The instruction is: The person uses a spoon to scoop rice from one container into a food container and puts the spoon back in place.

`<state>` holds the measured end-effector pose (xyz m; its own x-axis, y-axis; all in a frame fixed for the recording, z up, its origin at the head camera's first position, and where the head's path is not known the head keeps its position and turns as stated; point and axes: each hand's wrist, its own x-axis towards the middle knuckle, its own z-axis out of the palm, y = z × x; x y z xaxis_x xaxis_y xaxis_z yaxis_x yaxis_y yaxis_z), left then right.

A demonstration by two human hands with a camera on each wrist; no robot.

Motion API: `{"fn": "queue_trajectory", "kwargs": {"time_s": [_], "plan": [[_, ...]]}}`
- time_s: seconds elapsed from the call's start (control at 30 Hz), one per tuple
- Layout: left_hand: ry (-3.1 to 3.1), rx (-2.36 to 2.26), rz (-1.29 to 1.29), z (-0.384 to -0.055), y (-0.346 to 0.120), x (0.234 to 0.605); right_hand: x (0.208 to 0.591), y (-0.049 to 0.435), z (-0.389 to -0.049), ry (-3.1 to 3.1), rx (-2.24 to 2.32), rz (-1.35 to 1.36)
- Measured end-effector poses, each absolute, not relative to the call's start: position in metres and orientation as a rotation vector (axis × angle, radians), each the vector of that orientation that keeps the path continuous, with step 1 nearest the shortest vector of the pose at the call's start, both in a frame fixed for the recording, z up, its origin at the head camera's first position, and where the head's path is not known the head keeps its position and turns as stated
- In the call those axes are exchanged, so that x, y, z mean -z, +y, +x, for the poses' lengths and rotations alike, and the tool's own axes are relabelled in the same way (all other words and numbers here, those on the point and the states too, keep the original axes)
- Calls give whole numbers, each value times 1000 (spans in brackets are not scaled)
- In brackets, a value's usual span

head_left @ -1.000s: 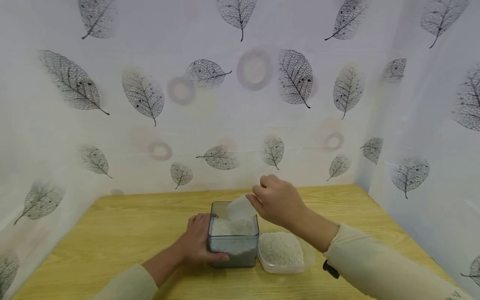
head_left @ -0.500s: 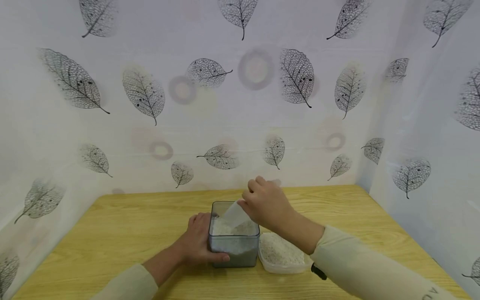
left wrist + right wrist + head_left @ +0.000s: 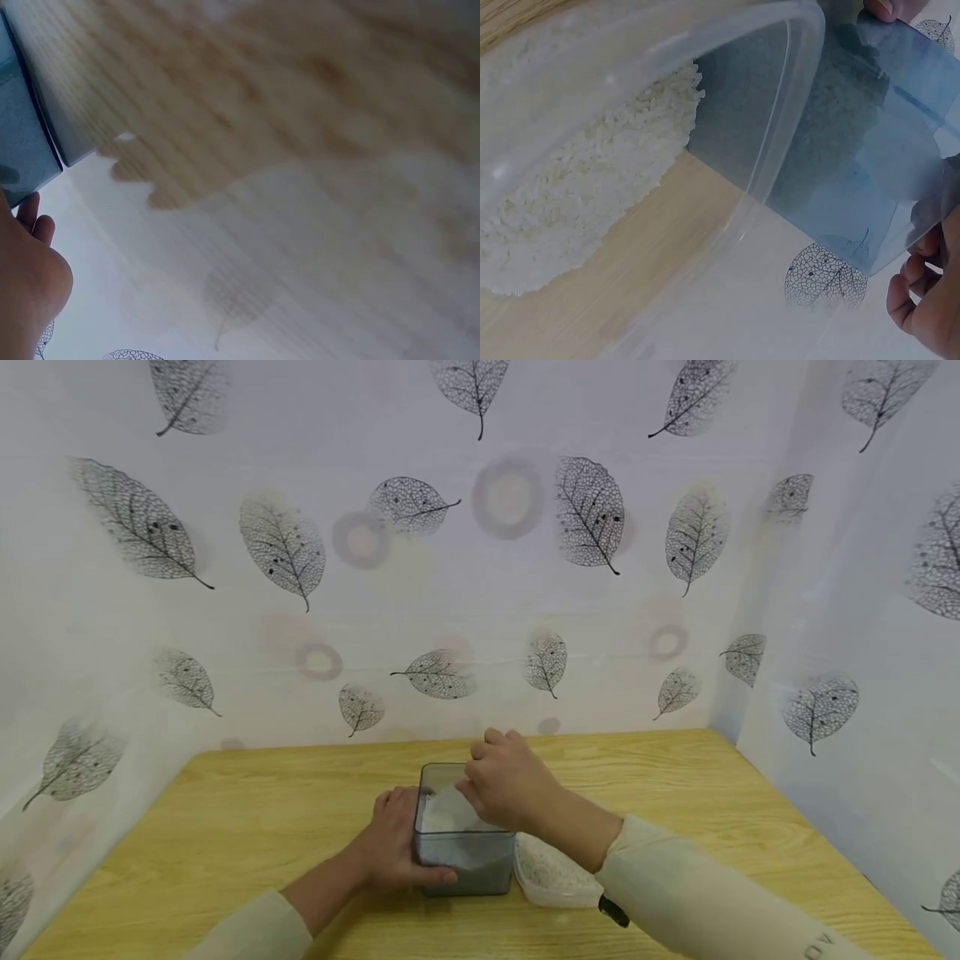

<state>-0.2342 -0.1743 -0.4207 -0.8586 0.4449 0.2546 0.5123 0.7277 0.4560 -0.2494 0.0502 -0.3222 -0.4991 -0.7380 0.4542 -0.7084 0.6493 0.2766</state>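
My left hand (image 3: pixel 392 843) steadies a grey-blue clear square container (image 3: pixel 468 868), its thumb across the front wall and fingers around the left side. Whitish rice fills part of the container. Over its open top, my right hand (image 3: pixel 510 783) pinches a translucent white scoop (image 3: pixel 454 808), whose far end dips inside the rim. In the right wrist view the scoop (image 3: pixel 904 154) shows as a pale rounded shape through the container wall. Just right of the container stands a clear plastic tub (image 3: pixel 551 899) holding rice (image 3: pixel 592 202), partly hidden by my right forearm.
A light wooden table (image 3: pixel 285 810) carries both containers. Behind it and along both sides hangs a pale sheet (image 3: pixel 480 602) printed with leaves. A dark band (image 3: pixel 613 911) sits under my right sleeve, close to the tub.
My right hand has moved left and lower with the scoop, which now reaches further into the square container. The forearm covers more of the tub. My left hand keeps its hold.
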Motion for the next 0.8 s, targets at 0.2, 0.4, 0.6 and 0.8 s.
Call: {"fn": "queue_trajectory", "kwargs": {"time_s": [0.2,0.4,0.6,0.8], "plan": [[-2783,783,-791,-234,-173,421,329,49,-255,-2339,-2,1176],[-2767,780,-806,-233,-174,420,332,52,-259,-2316,-64,1221],[-2746,760,-820,-234,-174,422,332,51,-258,-2350,-71,1229],[-2724,752,-821,-233,-174,422,331,49,-259,-2389,-71,1242]]}}
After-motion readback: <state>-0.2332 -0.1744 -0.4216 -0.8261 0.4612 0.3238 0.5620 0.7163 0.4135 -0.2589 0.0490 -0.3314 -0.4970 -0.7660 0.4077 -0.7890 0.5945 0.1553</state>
